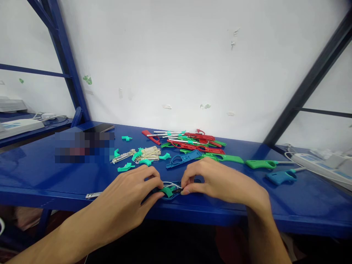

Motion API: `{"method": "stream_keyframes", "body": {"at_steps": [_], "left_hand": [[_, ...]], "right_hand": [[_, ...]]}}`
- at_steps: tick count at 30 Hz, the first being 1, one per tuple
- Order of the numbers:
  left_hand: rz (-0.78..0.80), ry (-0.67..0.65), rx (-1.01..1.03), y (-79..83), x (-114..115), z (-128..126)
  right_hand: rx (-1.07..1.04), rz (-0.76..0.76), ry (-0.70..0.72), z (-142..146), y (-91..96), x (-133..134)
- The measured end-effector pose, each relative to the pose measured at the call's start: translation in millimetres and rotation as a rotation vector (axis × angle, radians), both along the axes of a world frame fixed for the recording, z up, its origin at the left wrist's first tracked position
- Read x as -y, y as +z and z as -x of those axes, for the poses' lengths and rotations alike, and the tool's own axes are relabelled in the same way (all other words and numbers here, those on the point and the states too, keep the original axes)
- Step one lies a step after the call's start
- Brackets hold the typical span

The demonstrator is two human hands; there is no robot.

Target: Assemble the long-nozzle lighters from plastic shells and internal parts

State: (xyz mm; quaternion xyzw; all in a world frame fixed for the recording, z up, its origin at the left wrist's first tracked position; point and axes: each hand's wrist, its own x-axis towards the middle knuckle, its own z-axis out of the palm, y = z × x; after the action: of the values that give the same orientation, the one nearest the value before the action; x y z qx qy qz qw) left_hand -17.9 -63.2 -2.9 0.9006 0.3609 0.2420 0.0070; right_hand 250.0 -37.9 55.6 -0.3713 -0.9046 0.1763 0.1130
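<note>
Blue casing: laid on the bench, close to the front edge; in the head view it is taken as the landmark.
Left hand: thumb and fingers closed at the casing's left end, against the green trigger; exact contact partly hidden by the fingers.
Right hand: thumb and forefinger pinched on a small black part at the casing's right side.
White wire: looped over the casing, between both hands.
Metal strip: left of the casing, partly covered by the left forearm.
Loose blue shell: laid behind the casing, touched by neither hand.
Red shells and green shells: heaped farther behind the casing, silver rods mixed in.
Pale inserts: bunched behind and left of the casing, teal triggers scattered around.
Green lighter, blue lighter: placed well right of the casing, rods pointed away to the right.
Flat dark device: far back left of the casing, partly masked by pixelation.
</note>
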Motion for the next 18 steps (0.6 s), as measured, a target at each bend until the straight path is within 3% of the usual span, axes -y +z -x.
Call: {"method": "stream_keyframes", "body": {"at_steps": [12, 18], "left_hand": [[-0.05, 0.021, -0.087, -6.1, -3.4, -1.3], [0.007, 0.037, -0.033, -6.0, -2.1, -3.3]], "right_hand": [[-0.003, -0.038, 0.007, 0.7, 1.6, -1.2], [-0.032, -0.056, 0.01, 1.2, 1.7, -1.1]]}}
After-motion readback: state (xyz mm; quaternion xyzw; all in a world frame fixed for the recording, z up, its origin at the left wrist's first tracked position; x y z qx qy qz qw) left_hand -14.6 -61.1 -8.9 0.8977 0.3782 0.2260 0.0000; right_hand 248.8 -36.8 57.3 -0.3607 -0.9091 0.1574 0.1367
